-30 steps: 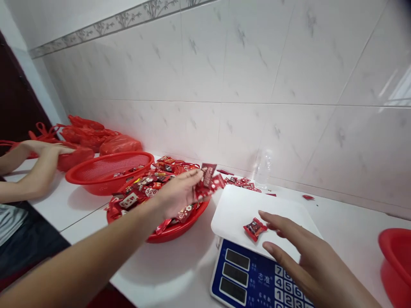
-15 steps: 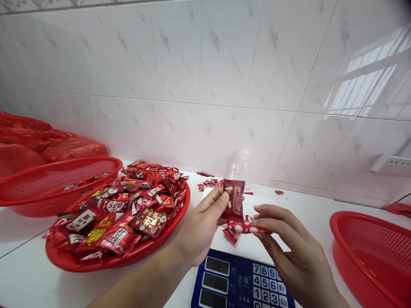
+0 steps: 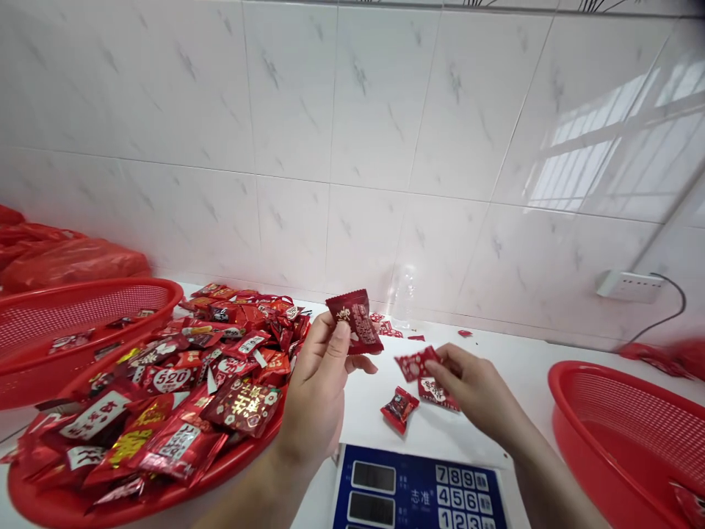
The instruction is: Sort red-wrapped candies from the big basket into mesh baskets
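The left hand (image 3: pixel 315 393) is nearly closed, with thumb and fingers pinching a dark packet (image 3: pixel 357 321) upright above the edge of the plate (image 3: pixel 457 433). The right hand (image 3: pixel 476 389) is partly curled, and its fingertips hold a dotted packet (image 3: pixel 417 364) by one end, over the plate.

I think the dotted packet could slip, because only its end is pinched. If it is released at a bad angle, it may slide against the two packets on the plate, the small packet (image 3: pixel 399 409) and the printed packet (image 3: pixel 438 394), or go off the edge. The right wrist is close to the scale (image 3: pixel 421 496); a low movement might press a key or push on the plate, and the reading would be disturbed. The full basket (image 3: pixel 236 461) is heaped to its rim, so a touch of the left forearm could knock some pieces down.

Now the count: one scale, one plate, two packets lying on it, and one packet seen in each hand. There are three baskets: the full basket, the left basket (image 3: pixel 170 290) with a few pieces, and the right basket (image 3: pixel 567 371) with at least one. The heap is too mixed to count.
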Demonstrator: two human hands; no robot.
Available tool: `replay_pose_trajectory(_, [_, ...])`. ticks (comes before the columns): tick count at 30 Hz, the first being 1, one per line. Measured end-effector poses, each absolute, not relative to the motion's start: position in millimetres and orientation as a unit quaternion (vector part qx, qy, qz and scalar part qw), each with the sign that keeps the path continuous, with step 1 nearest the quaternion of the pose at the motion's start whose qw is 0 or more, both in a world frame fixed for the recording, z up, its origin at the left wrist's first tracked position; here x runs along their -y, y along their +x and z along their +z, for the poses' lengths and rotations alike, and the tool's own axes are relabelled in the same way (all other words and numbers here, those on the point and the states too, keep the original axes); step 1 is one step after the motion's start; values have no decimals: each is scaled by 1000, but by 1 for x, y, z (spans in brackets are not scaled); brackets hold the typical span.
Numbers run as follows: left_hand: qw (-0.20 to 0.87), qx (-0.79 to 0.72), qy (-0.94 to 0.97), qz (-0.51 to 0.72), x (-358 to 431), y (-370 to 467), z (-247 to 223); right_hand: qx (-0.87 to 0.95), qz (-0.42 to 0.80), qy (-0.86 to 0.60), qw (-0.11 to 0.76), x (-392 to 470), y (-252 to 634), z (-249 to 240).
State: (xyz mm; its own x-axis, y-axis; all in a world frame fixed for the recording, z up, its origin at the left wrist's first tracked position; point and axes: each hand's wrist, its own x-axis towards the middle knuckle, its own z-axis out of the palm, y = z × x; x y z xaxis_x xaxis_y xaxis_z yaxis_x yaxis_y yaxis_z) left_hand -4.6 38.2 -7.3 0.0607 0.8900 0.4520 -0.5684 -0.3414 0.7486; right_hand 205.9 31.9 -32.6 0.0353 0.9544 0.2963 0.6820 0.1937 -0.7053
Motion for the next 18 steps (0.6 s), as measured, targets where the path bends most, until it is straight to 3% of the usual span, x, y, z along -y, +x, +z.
replay_pose_trajectory(5, [534, -200, 553, 607, -38, -5, -4, 609, 172, -632, 447, -51, 207, -22])
replay_pose_trajectory(11, [510, -219, 657, 511, -35, 2, -8, 636, 276, -509, 510, -15, 190, -22])
replay_pose_trajectory(15, [517, -217, 697, 448, -32, 7, -13, 676, 317, -448, 492, -5, 186, -25])
replay_pose_trajectory(18, [487, -233, 734, 412, -33, 10, -15, 672, 326, -478, 462, -6, 191, -27])
